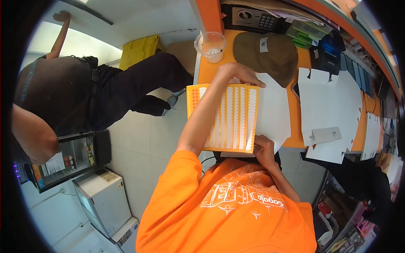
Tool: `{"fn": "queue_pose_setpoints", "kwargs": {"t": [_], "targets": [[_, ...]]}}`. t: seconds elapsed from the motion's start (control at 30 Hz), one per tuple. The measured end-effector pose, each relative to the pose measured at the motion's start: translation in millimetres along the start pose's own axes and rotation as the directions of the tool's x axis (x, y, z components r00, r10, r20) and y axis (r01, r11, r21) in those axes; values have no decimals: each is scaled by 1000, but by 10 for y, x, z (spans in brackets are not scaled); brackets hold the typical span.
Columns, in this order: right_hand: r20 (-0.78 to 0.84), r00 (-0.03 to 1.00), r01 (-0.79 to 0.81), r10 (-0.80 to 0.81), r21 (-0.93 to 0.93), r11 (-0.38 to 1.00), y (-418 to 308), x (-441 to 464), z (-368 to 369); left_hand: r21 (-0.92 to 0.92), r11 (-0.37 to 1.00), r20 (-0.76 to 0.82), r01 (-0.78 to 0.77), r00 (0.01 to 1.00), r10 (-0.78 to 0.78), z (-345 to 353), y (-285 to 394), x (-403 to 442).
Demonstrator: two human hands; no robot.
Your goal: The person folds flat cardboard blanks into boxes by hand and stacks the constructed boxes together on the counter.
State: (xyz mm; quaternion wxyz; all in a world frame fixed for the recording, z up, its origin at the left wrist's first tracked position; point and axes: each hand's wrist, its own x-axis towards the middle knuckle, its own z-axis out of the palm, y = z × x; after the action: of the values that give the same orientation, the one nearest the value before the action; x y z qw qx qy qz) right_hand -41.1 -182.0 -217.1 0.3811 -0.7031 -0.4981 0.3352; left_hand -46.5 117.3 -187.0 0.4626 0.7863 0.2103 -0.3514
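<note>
Both hands (264,148) at yellow-striped sheet (234,120)

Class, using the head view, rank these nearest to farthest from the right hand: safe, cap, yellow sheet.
1. Yellow sheet: next to the right hand, on its left.
2. Cap: ahead, on the orange desk.
3. Safe: beyond the cap.

A brown cap (247,51) lies beside a clear cup (212,48).

Yellow-and-white sheet (230,120) in bare fingers (262,142), white cardboard (275,110) alongside
</note>
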Motion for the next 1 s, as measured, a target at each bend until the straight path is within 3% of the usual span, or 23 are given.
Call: {"fn": "queue_pose_setpoints", "kwargs": {"t": [0.07,0.1,0.13,0.2,0.3,0.4,0.43,0.63,0.73,0.83,0.93,1.0], "targets": [[72,997,-39,39,11,999,-47,23,-94,-11,999,-25,-35,999,35,-1,-59,48],[204,979,-46,30,75,996,-59,66,-201,-16,999,-39,-50,998,50,-10,-86,63],[209,977,-106,43,303,947,-157,83,-268,-14,999,-37,-37,999,36,-20,-45,3],[228,972,-209,65,694,689,-364,79,-360,-14,1000,-30,-8,1000,8,-27,26,-96],[70,995,-94,64,636,766,-596,35,-210,-6,999,-84,47,995,-47,-19,14,-64],[159,981,-167,112,396,903,-649,-15,-97,7,1000,-48,15,999,-15,-39,-30,23],[121,987,-140,102,362,921,-654,-41,-51,12,1000,-54,27,998,-26,-41,-25,14],[85,988,-153,130,388,909,-652,-112,-47,-4,992,-66,127,990,-127,-46,2,-47],[165,972,-227,167,478,849,-509,-122,-47,-17,994,-57,107,993,-107,-57,-10,-64],[136,981,-196,142,676,711,-417,-135,1,-33,998,-17,50,999,-50,-57,-127,34],[99,987,-157,129,380,912,-570,-175,-115,-26,1000,40,14,999,-13,-60,-84,-48],[57,993,-113,99,369,923,-583,-188,-97,-12,1000,84,4,997,-3,-83,83,-303]]}}
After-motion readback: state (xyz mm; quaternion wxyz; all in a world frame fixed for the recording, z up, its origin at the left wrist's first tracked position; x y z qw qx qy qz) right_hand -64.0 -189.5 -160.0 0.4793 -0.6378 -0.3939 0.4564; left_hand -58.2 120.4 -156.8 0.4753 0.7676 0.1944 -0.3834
